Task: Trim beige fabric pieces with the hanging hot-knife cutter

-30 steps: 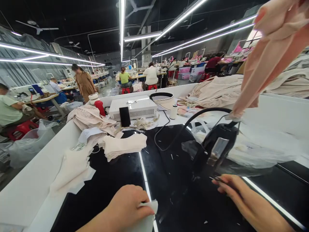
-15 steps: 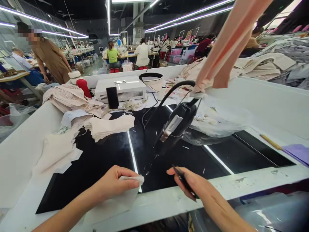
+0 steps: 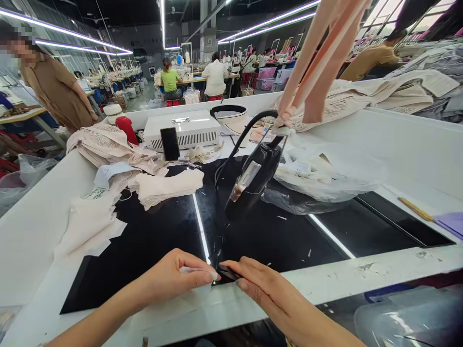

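My left hand (image 3: 177, 274) is closed at the near edge of the black glossy board, pinching a thin white fabric piece (image 3: 216, 276). Paler cloth seems to hang below that hand over the table rim. My right hand (image 3: 258, 284) is closed around a small dark, narrow tool (image 3: 227, 273); its exact kind is unclear. The tool's tip lies right beside the fabric edge, with the fingertips of both hands close together. Just beyond them, a black device with a metal plate (image 3: 249, 180) hangs on peach cloth strips (image 3: 307, 72), tilted over the board (image 3: 152, 250).
At the left are a stack of cream fabric pieces (image 3: 170, 187) and a heap of printed cloth (image 3: 108, 147). A phone (image 3: 170, 143) leans on a white metal box (image 3: 188, 127). A clear plastic bag (image 3: 325, 173) and a yellow-handled tool (image 3: 415, 209) lie right. Several people sit or stand beyond.
My right hand has moved left, bringing the dark tool up to the fabric in my left hand. The left hand has shifted slightly right. The view has turned a little.
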`<state>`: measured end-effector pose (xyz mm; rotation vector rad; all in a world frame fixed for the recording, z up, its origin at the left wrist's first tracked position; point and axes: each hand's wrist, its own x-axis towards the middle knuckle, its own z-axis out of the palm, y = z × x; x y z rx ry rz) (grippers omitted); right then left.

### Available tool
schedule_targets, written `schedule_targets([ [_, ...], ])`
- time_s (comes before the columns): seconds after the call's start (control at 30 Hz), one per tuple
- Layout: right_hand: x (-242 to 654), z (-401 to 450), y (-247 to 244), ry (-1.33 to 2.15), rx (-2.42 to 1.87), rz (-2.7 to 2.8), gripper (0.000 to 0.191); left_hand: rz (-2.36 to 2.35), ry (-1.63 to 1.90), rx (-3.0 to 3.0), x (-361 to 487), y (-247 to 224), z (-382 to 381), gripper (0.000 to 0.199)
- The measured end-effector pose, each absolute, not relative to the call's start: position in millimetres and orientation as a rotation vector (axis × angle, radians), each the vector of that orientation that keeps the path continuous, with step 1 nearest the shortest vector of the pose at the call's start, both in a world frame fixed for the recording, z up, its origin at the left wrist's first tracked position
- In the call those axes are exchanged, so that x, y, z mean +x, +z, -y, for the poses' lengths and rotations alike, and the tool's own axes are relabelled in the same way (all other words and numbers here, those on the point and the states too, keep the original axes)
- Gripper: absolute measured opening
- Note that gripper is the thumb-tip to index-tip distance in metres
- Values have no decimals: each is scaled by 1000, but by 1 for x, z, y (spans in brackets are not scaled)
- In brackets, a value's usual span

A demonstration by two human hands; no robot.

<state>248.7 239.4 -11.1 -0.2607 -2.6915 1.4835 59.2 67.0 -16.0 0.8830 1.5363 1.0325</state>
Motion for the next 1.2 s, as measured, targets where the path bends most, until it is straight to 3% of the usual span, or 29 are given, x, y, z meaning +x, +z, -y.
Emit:
schedule_targets([
  [0.4, 244, -233, -12, 1610, -270, 2787, 35, -1545, 951, 933, 60, -15, -69, 32],
  [1.2, 239, -228, -20, 1505, -241, 2850, 37, -1509, 936, 969, 63, -15, -70, 35],
])
